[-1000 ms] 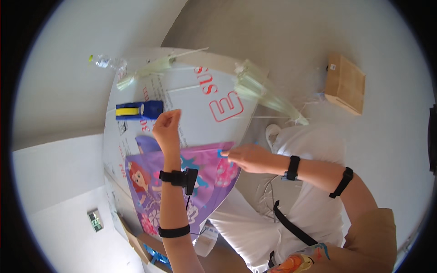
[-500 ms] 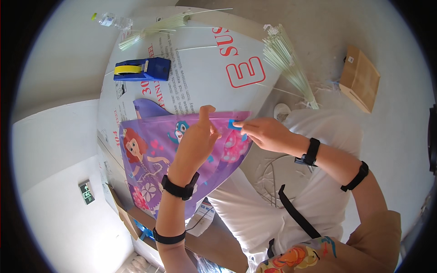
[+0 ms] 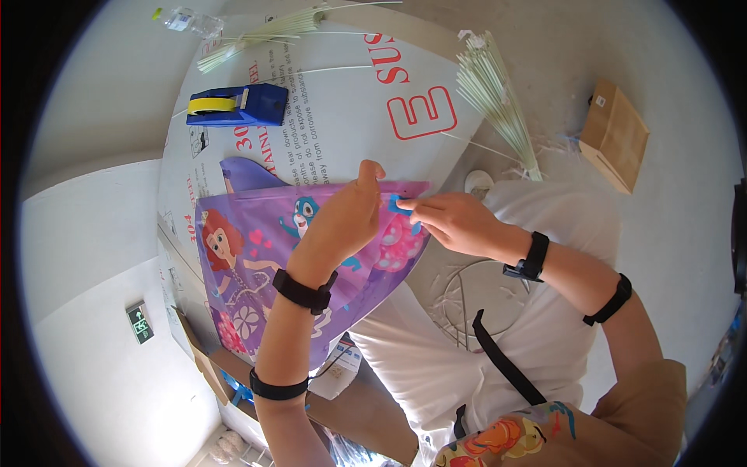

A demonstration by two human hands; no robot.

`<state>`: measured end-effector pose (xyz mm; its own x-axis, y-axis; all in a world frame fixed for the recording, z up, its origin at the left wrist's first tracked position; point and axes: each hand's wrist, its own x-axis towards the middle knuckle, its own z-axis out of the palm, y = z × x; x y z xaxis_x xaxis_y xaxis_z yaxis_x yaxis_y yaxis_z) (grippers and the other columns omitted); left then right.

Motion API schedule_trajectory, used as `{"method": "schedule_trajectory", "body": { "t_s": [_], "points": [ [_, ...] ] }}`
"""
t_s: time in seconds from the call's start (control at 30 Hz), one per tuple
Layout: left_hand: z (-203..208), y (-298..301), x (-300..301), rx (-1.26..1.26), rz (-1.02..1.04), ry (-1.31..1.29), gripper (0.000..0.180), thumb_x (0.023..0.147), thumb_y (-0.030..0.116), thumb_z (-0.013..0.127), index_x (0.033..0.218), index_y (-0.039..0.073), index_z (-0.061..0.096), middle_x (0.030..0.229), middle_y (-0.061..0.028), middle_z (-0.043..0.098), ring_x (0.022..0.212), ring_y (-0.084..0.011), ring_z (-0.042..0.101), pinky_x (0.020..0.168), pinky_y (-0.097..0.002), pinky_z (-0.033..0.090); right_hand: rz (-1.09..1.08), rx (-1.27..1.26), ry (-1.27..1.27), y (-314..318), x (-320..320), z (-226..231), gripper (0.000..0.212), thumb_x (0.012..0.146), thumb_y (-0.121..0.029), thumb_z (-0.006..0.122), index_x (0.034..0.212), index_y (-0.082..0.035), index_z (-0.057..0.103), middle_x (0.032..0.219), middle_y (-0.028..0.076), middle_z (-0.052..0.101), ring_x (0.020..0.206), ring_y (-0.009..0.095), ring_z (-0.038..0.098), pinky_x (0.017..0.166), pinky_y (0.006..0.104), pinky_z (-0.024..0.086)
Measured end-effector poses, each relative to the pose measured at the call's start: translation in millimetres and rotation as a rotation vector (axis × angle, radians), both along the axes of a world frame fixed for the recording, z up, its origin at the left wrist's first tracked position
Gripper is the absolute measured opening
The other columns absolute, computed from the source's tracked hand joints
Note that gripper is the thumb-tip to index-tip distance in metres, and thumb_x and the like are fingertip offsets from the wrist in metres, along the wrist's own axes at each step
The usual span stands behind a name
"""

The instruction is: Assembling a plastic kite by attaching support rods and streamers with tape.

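A purple and pink kite-like sheet (image 3: pixel 268 257), printed with cartoon figures, lies over the near part of the table. Its top edge runs almost straight, and a purple flap (image 3: pixel 250 174) shows behind it. My left hand (image 3: pixel 350 218) rests over the sheet's upper edge with fingers closed; whatever they hold is hidden beneath them. At the sheet's right corner, my right hand (image 3: pixel 463 224) pinches a small blue patch (image 3: pixel 399 205) between thumb and fingers. Both wrists wear black bands.
A blue tape dispenser (image 3: pixel 237 106) with yellow tape stands on the printed table (image 3: pixel 342 132). Bundles of pale thin rods (image 3: pixel 494 97) lie at the far right and far left. A plastic bottle (image 3: pixel 189 22) lies far left. On the floor stands a cardboard box (image 3: pixel 615 138).
My left hand has moved slightly right and up along the sheet's edge, and its spread fingers have closed. The right hand stays at the blue patch. The whole view has shifted a little.
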<state>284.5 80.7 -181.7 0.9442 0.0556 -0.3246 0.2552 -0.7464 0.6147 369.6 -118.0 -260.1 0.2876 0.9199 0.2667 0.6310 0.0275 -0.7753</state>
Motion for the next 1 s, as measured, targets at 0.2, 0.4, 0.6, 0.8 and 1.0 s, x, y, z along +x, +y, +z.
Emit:
{"method": "schedule_trajectory", "body": {
  "t_s": [0.2,0.4,0.6,0.8,1.0],
  "points": [
    [-1.4,-0.1,-2.1,0.003,-0.019,0.005,0.024,0.092,0.003,0.05,0.113,0.0,0.039,0.081,-0.0251,0.062,0.081,-0.0451,0.061,0.067,-0.0514,0.046,-0.012,0.023,-0.008,0.3,-0.9,0.2,0.034,0.084,-0.002,0.065,0.117,-0.009,0.061,0.099,0.004,0.069,0.084,0.025,0.067,0.069,0.039,0.053],
    [-2.9,-2.4,3.3,0.045,-0.071,0.063,0.023,0.093,0.001,0.049,0.114,0.003,0.038,0.088,-0.0219,0.062,0.085,-0.0436,0.062,0.069,-0.0481,0.047,-0.013,0.013,-0.031,0.6,-0.3,0.0,0.036,0.084,-0.002,0.065,0.119,-0.009,0.061,0.095,0.004,0.069,0.084,0.025,0.067,0.069,0.0392,0.053],
    [-10.9,0.2,5.8,0.121,-0.119,0.033,0.028,0.088,-0.001,0.052,0.112,0.001,0.039,0.084,-0.0268,0.063,0.083,-0.0454,0.061,0.068,-0.0521,0.047,-0.005,0.025,-0.026,0.1,0.7,0.9,0.037,0.084,-0.001,0.064,0.12,-0.009,0.061,0.092,0.004,0.069,0.082,0.025,0.067,0.068,0.0394,0.053],
    [-15.0,0.3,8.8,0.147,-0.172,0.002,0.026,0.092,0.002,0.052,0.113,0.002,0.037,0.081,-0.0229,0.06,0.079,-0.0456,0.06,0.065,-0.0507,0.044,0.002,0.021,-0.024,0.0,1.1,1.2,0.036,0.085,-0.002,0.064,0.12,-0.008,0.062,0.09,0.004,0.069,0.081,0.025,0.067,0.068,0.0388,0.053],
    [-15.8,-1.5,12.0,0.219,-0.184,0.065,0.029,0.091,0.002,0.055,0.113,0.001,0.037,0.079,-0.024,0.061,0.079,-0.0461,0.06,0.065,-0.0515,0.044,0.004,0.005,-0.023,-0.5,0.5,-3.3,0.033,0.085,-0.002,0.064,0.118,-0.008,0.062,0.091,0.003,0.069,0.082,0.025,0.067,0.069,0.0385,0.053]
  ]
}}
